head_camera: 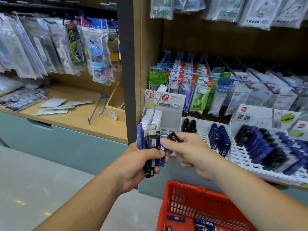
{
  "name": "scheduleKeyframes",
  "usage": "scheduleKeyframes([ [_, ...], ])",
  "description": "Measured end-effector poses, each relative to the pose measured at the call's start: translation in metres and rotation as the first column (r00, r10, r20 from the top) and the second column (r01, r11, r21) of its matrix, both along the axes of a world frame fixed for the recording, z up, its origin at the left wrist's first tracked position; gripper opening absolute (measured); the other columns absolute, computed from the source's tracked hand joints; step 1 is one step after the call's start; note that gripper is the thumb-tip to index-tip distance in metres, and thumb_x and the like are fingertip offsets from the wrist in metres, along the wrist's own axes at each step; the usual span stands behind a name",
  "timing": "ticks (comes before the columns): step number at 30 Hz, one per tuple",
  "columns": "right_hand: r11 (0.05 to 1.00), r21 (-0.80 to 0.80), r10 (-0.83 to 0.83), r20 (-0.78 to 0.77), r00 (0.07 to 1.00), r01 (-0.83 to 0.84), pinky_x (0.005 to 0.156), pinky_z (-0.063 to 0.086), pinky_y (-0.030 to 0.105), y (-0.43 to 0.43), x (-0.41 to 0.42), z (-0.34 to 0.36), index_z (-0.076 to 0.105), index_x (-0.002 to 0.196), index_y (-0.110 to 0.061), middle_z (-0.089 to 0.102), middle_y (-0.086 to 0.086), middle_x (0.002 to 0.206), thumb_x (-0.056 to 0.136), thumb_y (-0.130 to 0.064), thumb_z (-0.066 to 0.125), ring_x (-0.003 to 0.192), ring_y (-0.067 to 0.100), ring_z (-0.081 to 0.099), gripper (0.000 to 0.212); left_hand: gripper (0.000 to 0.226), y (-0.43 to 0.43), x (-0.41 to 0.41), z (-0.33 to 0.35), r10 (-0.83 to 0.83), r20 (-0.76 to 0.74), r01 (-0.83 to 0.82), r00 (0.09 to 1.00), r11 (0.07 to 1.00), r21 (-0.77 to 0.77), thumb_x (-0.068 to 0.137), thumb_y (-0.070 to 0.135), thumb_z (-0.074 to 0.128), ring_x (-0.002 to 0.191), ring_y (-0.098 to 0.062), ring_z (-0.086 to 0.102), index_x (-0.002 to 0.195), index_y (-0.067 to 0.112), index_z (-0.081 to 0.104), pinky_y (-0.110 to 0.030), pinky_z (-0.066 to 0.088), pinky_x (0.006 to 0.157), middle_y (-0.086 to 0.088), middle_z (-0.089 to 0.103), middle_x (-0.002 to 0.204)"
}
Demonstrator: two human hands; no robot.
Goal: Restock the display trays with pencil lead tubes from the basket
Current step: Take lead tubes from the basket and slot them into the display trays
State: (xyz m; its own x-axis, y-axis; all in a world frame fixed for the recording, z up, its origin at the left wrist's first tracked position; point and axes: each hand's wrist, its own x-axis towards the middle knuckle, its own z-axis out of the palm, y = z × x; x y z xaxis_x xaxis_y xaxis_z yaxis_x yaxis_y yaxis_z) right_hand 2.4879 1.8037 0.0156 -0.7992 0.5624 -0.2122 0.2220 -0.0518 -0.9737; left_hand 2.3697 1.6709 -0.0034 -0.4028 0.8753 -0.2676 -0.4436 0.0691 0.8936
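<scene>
Several pencil lead tubes (150, 147) stand bunched in the left grip (139, 164), closed around them, above the red basket (182, 184). The right grip (186, 150), also above it, pinches one black tube (174, 137). Loose tubes (176, 218) lie inside the basket, and the display trays (240, 160) sit beyond it.

On the header card of the white display box (165, 99): "热销爆款", "TOP", "活动铅芯", "100". Right of that box, on a grey display box (250, 116): "黑晶". Lower right of it, on a black lead tube (244, 139) in a slotted white tray (241, 157): "HB 0.5". Just above it, on hooked refill packs (172, 77): "PLUS", "5m"; on a blue pack (222, 89): "Campus". High above right, on white hanging packs (256, 21): "MONO AIR". Up left, on a purple compass-pack header (90, 25): "スーパーコンパス". At its lower left corner, on a blue lead tube (139, 136) gripped in the left hand (141, 164): "0.5". Far below, on a navy lead tube (176, 218) in the red basket (183, 185): "0.3".
</scene>
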Motion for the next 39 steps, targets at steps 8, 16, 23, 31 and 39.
scheduleKeyframes([
  [8, 0.997, -0.028, -0.07, -0.072, 0.995, 0.068, 0.049, 0.01, 0.026, 0.014, 0.012, -0.006, 0.069, 0.102, -0.012, 0.049, 0.011, 0.068, 0.09, -0.027, 0.077, 0.043, 0.012, 0.021, 0.021, 0.014, 0.011, 0.015, 0.003, -0.097, -0.058, 0.095, 0.994, 0.995, -0.03, 0.088, -0.003, 0.071, 0.077, -0.023, 0.067, 0.1, 0.005, 0.071, -0.027, 0.045, 0.055, -0.016, 0.071, 0.089],
  [16, 0.994, -0.109, -0.042, -0.093, 0.995, 0.032, 0.045, 0.01, 0.023, 0.021, 0.008, -0.004, 0.066, 0.096, -0.013, 0.051, -0.003, 0.052, 0.092, -0.02, 0.073, 0.037, 0.008, 0.022, 0.011, 0.016, 0.016, 0.025, 0.002, -0.217, -0.108, 0.208, 0.97, 0.974, -0.089, 0.079, 0.012, 0.086, 0.063, -0.023, 0.054, 0.074, 0.025, 0.077, -0.028, 0.042, 0.053, -0.008, 0.061, 0.071],
  [23, 0.944, -0.229, -0.283, -0.186, 0.941, 0.239, 0.038, 0.014, 0.019, 0.038, 0.007, -0.002, 0.065, 0.102, -0.014, 0.046, 0.001, 0.072, 0.099, -0.023, 0.066, 0.039, 0.009, 0.02, 0.009, 0.018, 0.01, 0.024, -0.004, -0.318, -0.134, 0.291, 0.939, 0.938, -0.188, 0.086, 0.003, 0.078, 0.054, -0.021, 0.054, 0.085, 0.013, 0.063, -0.026, 0.042, 0.049, -0.011, 0.059, 0.065],
  [31, 0.9, -0.124, -0.433, -0.145, 0.89, 0.417, 0.042, 0.011, 0.022, 0.039, 0.012, -0.014, 0.055, 0.09, -0.018, 0.028, -0.001, 0.062, 0.101, -0.031, 0.065, 0.041, 0.01, 0.017, 0.02, 0.005, 0.008, 0.008, -0.008, 0.039, -0.05, -0.047, 0.998, 0.986, -0.163, 0.094, 0.002, 0.068, 0.058, -0.016, 0.062, 0.098, 0.001, 0.067, -0.023, 0.04, 0.046, -0.015, 0.072, 0.081],
  [39, 0.896, -0.13, -0.435, -0.082, 0.896, 0.424, 0.042, 0.014, 0.024, 0.02, 0.002, -0.023, 0.057, 0.088, -0.015, 0.043, 0.012, 0.069, 0.098, -0.035, 0.069, 0.044, 0.013, 0.021, 0.025, 0.019, 0.008, 0.008, -0.007, 0.05, -0.268, -0.101, 0.962, 0.978, -0.181, 0.09, 0.019, 0.077, 0.059, -0.019, 0.053, 0.104, 0.008, 0.069, -0.031, 0.041, 0.059, -0.015, 0.073, 0.078],
])
